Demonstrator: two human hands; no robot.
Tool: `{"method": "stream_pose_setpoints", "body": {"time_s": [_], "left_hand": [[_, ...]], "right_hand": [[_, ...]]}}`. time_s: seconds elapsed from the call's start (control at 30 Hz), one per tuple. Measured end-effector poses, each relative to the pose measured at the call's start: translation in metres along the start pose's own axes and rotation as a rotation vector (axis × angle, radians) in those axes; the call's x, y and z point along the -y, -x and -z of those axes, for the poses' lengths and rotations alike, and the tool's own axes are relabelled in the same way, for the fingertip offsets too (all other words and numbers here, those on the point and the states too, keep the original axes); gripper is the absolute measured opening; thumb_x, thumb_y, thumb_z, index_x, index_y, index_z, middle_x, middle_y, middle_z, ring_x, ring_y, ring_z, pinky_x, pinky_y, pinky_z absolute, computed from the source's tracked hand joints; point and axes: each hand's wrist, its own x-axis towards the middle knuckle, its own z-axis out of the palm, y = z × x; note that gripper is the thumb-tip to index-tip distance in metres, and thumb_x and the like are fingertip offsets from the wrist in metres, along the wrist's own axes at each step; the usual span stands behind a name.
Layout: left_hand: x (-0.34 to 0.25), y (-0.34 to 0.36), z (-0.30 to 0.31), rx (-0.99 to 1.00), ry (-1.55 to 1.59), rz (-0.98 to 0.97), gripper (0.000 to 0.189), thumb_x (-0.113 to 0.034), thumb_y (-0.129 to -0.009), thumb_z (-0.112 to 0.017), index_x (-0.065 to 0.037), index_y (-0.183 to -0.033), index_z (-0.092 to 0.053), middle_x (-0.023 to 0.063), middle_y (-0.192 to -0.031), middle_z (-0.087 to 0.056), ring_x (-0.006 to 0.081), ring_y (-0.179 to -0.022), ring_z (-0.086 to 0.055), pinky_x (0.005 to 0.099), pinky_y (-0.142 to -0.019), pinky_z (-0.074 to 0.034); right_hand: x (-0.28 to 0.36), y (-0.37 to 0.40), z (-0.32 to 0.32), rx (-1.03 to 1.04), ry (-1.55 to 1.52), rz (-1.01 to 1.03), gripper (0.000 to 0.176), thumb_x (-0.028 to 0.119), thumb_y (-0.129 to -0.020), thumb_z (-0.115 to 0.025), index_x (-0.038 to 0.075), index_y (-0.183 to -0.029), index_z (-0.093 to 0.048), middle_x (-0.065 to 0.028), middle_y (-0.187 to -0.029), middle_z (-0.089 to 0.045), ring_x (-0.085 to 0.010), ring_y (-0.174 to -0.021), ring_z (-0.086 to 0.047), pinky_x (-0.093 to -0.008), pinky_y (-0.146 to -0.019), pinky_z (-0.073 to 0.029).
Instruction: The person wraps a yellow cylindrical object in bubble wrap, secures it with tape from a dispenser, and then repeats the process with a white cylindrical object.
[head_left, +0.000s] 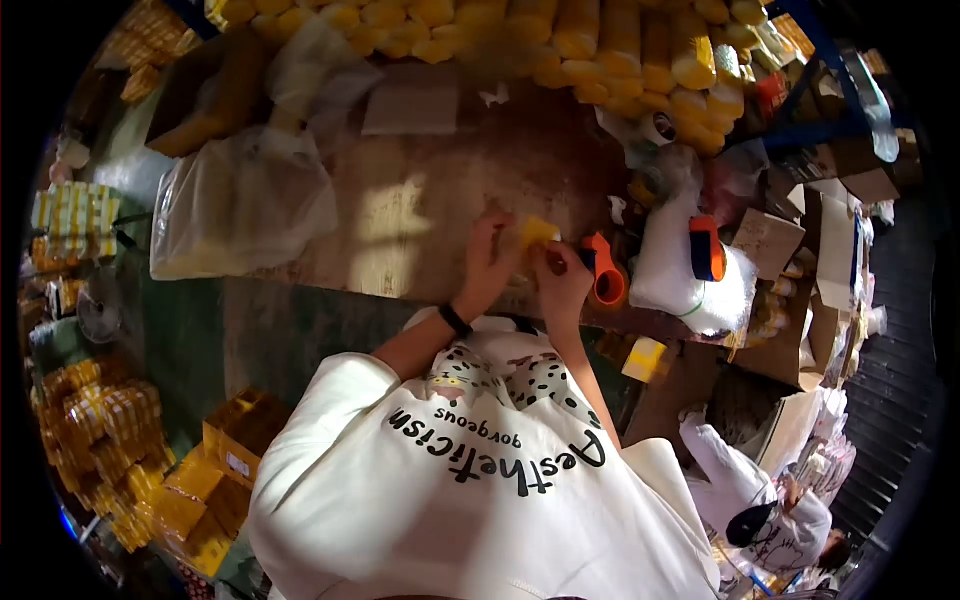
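Note:
Over the workbench [450,265], both of my hands meet around a small yellow piece [538,233] with a pale edge. My right hand [563,280] pinches it from the lower right. My left hand [488,262], with a dark band at the wrist, is close against the piece's left side; its fingers look apart and loosely bent. Blur hides exactly where its thumb touches. Just right of my right hand stands an orange tape dispenser [606,275]. What is printed on the yellow piece cannot be made out.
Stacked yellow rolls [620,45] line the bench's far side. A clear plastic bag [245,205] lies left. Another orange dispenser [707,250] rests on a white wrapped bundle [675,270] at right. Cardboard boxes [215,450] stand lower left. A person [765,505] works lower right.

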Motion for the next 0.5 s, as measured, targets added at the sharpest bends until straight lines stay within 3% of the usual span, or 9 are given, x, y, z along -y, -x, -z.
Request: {"method": "stream_pose_setpoints", "body": {"time_s": [0.07, 0.17, 0.3, 0.37, 0.47, 0.5], "left_hand": [[-0.003, -0.002, 0.006, 0.031, -0.072, 0.017, 0.035, -0.008, -0.081, -0.065, -0.002, -0.111, -0.048, 0.0083, -0.104, -0.049, 0.0188, -0.098, -0.046, 0.0312, -0.088, -0.039], [-0.02, -0.012, 0.002, 0.097, -0.365, -0.004, 0.041, -0.018, -0.075, -0.071, -0.003, -0.106, -0.05, 0.0107, -0.097, -0.051, 0.0254, -0.089, -0.05, 0.0328, -0.077, -0.043], [-0.006, -0.031, 0.005, 0.171, -0.292, -0.032, 0.037, -0.021, -0.073, -0.074, -0.003, -0.1, -0.055, 0.01, -0.088, -0.052, 0.0244, -0.076, -0.051, 0.0343, -0.068, -0.044], [-0.007, -0.035, 0.009, 0.249, -0.294, -0.024, 0.033, -0.019, -0.073, -0.074, -0.003, -0.096, -0.057, 0.0098, -0.085, -0.053, 0.0235, -0.072, -0.051, 0.0347, -0.065, -0.044], [-0.021, -0.031, 0.011, 0.249, -0.289, 0.116, 0.029, -0.017, -0.073, -0.074, -0.003, -0.093, -0.06, 0.0099, -0.086, -0.054, 0.0233, -0.076, -0.052, 0.0333, -0.067, -0.044], [-0.021, -0.029, 0.01, 0.244, -0.293, 0.084, 0.029, -0.017, -0.073, -0.074, -0.003, -0.094, -0.06, 0.0098, -0.087, -0.054, 0.023, -0.077, -0.053, 0.0329, -0.068, -0.045]], "right_hand": [[0.007, -0.001, 0.005, 0.022, -0.015, -0.05, 0.016, 0.011, -0.081, -0.068, -0.001, -0.091, -0.066, -0.0112, -0.072, -0.065, -0.0136, -0.059, -0.059, -0.0271, -0.056, -0.047], [0.006, 0.0, 0.008, 0.024, -0.01, -0.07, 0.015, 0.009, -0.081, -0.067, -0.002, -0.092, -0.065, -0.0108, -0.072, -0.066, -0.0141, -0.06, -0.06, -0.0271, -0.057, -0.047], [0.019, 0.002, 0.01, 0.071, -0.027, -0.176, 0.015, 0.009, -0.08, -0.067, -0.002, -0.091, -0.064, -0.0116, -0.072, -0.066, -0.0147, -0.06, -0.061, -0.0274, -0.058, -0.048], [0.011, 0.006, 0.005, 0.014, 0.032, -0.065, 0.017, 0.012, -0.08, -0.068, -0.001, -0.09, -0.064, -0.0109, -0.071, -0.066, -0.0148, -0.061, -0.061, -0.0279, -0.059, -0.048], [0.009, 0.008, 0.006, -0.011, 0.122, -0.025, 0.028, 0.02, -0.077, -0.073, -0.001, -0.091, -0.061, -0.0109, -0.074, -0.065, -0.0163, -0.063, -0.061, -0.0291, -0.06, -0.049], [0.01, 0.01, 0.007, -0.006, 0.152, -0.038, 0.033, 0.024, -0.076, -0.074, -0.002, -0.092, -0.059, -0.0111, -0.076, -0.065, -0.017, -0.065, -0.061, -0.0295, -0.061, -0.049]]}}
